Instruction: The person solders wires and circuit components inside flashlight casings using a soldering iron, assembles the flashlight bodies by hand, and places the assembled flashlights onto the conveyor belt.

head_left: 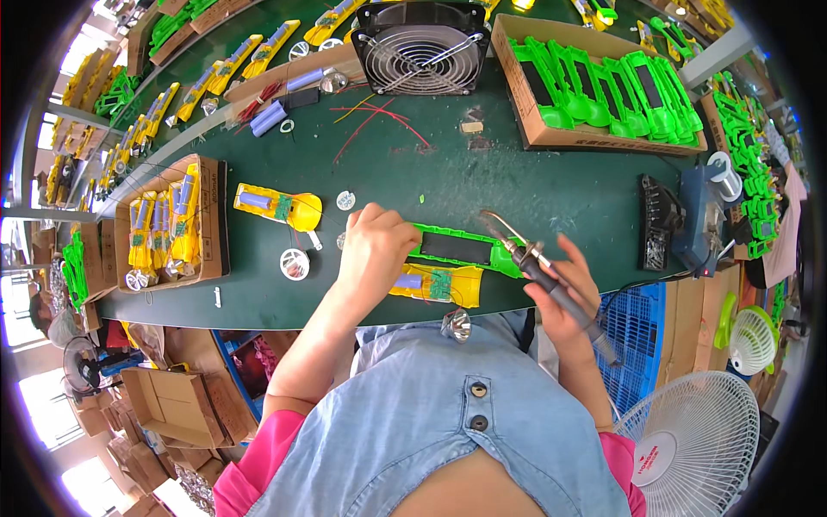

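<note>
My right hand [572, 293] is closed around the grey handle of a soldering iron [556, 289], whose bent metal tip points up and left over the bench. My left hand [372, 254] pinches the left end of a green plastic housing half [504, 257] with a dark panel in it. Just below that housing lies a yellow housing half [465, 289] with a blue-wrapped battery cell and a green circuit board. A shiny reflector cup [458, 326] rests at the bench's front edge. Left of my left hand is another yellow housing [303, 211], with a loose reflector [295, 264] below it.
A carton of yellow housings [215, 220] stands left; a carton of green ones [594, 136] is at back right. A black fan [422, 52] faces me. On the right are a soldering station [699, 220], a solder spool [725, 177] and a black iron holder [659, 224].
</note>
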Tool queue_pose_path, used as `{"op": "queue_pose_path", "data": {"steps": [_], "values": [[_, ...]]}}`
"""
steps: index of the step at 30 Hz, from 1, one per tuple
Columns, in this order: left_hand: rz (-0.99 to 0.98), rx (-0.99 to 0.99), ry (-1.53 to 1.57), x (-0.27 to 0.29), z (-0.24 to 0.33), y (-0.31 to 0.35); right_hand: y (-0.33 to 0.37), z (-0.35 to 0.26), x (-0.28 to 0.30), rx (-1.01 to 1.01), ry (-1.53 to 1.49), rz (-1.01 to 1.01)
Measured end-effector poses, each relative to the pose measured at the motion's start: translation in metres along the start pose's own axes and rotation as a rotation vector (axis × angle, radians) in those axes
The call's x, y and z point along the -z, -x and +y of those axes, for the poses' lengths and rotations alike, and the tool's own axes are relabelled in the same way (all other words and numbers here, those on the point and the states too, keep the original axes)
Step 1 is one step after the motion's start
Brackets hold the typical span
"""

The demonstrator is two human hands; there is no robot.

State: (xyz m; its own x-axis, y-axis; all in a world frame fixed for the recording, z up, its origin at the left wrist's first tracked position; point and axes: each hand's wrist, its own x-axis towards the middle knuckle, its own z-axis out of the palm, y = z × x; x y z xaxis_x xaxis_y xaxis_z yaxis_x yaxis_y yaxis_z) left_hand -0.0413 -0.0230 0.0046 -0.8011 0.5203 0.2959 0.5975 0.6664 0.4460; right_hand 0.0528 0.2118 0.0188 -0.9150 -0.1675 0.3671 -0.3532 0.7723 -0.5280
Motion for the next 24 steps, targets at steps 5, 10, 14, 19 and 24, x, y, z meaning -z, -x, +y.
{"op": "queue_pose_path", "data": {"steps": [5, 10, 14, 19, 24], "values": [[-0.28, -0.034, -0.167, 0.0, 0.002, -0.009, 0.01, 0.005, -0.047, -0.568, -1.107, 0.413], [-0.297, -0.03, -0.179, -0.007, 0.001, -0.008, -0.001, 0.014, -0.057, -0.743, -1.188, 0.262], [-0.276, -0.003, -0.219, -0.008, 0.004, -0.007, -0.003, 0.014, -0.059, -0.759, -1.167, 0.218], [-0.265, -0.003, -0.223, -0.009, 0.004, -0.007, -0.008, 0.008, -0.059, -0.764, -1.103, 0.228], [-0.278, -0.019, -0.274, -0.009, 0.005, -0.008, -0.008, 0.008, -0.06, -0.745, -1.104, 0.234]]}}
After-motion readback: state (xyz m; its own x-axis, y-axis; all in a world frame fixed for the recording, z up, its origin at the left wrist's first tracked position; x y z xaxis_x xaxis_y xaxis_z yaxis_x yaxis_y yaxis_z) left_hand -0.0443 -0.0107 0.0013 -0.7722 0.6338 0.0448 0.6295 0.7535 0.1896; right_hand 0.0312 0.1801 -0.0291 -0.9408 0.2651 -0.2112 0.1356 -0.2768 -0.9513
